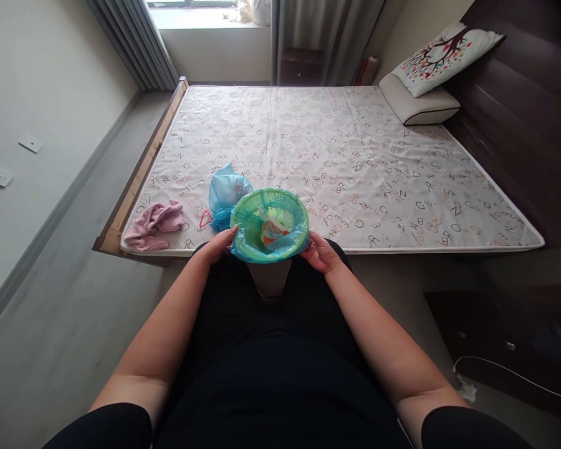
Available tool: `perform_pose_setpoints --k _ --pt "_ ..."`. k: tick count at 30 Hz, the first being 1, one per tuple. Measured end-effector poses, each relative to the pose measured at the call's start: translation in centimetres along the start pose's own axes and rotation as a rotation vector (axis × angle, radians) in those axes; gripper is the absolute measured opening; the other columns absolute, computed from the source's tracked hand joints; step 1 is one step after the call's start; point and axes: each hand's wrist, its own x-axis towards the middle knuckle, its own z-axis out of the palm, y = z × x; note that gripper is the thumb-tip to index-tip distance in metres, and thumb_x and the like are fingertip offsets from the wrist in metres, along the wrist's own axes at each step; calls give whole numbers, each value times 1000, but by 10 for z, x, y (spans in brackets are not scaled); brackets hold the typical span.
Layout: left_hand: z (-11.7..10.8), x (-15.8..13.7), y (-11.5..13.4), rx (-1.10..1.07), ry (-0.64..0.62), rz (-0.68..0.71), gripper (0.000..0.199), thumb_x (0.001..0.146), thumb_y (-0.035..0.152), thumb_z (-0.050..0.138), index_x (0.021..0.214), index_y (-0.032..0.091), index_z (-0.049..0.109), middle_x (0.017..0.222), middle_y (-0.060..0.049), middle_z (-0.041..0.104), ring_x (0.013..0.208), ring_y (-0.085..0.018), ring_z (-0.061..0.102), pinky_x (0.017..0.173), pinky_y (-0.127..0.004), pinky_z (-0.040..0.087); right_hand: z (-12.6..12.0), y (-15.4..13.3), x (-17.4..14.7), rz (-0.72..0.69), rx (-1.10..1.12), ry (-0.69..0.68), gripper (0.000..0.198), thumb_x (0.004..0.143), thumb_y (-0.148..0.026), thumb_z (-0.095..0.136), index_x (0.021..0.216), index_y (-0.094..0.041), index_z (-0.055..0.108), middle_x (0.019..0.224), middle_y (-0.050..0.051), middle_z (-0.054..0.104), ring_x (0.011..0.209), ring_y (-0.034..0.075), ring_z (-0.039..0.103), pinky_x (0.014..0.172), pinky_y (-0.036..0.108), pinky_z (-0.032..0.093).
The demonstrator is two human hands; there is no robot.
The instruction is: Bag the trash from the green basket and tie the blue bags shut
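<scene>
A green plastic wastebasket lined with a thin blue bag is held in front of my lap, close to the near edge of the bed. Inside it lies a crumpled white and orange wrapper. My left hand is closed on the basket's left side, with the thumb at the rim. On the opposite side my right hand grips the basket and the liner's edge; some of its fingers are hidden underneath. Just behind the basket, a filled blue plastic bag rests on the mattress.
The mattress with printed letters spans the space ahead, with a wooden bed frame at its left. A pink cloth lies at the near left corner. Pillows lean by the dark headboard. A white cable runs at lower right.
</scene>
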Motion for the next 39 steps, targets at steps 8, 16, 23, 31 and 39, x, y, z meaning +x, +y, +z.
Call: perform_pose_setpoints --k 8,16,23,31,39 --pt "-18 -7 -2 -338 -210 -54 66 72 52 97 124 19 72 108 -8 73 68 -9 59 53 -21 41 -1 0 2 -31 -55 -56 48 74 -41 99 108 -20 72 107 4 83 94 18 79 79 29 68" --pt "-15 -11 2 -232 -208 -48 84 70 39 100 144 23 63 127 -12 73 97 -18 72 71 -23 55 0 -1 3 -91 -56 129 55 64 -33 103 99 -21 63 88 1 79 79 16 76 70 27 64" --pt "-11 -14 2 -67 -152 -20 98 64 43 100 149 20 58 111 -11 78 85 -20 72 68 -27 54 2 -4 -3 -59 -77 131 51 68 -29 99 100 -23 60 82 -4 75 66 13 70 53 23 57" --pt "-25 -29 -9 209 -90 -38 80 61 42 97 132 19 68 82 -5 73 69 -24 68 62 -34 55 22 15 -23 23 -77 149 50 70 -31 98 99 -25 57 81 -3 75 63 15 70 52 27 62" --pt "-13 -36 6 894 188 -50 63 69 24 93 126 17 68 103 -20 77 104 -45 75 91 -47 54 48 40 -49 -57 -128 245 48 74 -30 94 99 -27 53 79 -5 68 59 14 68 46 29 62"
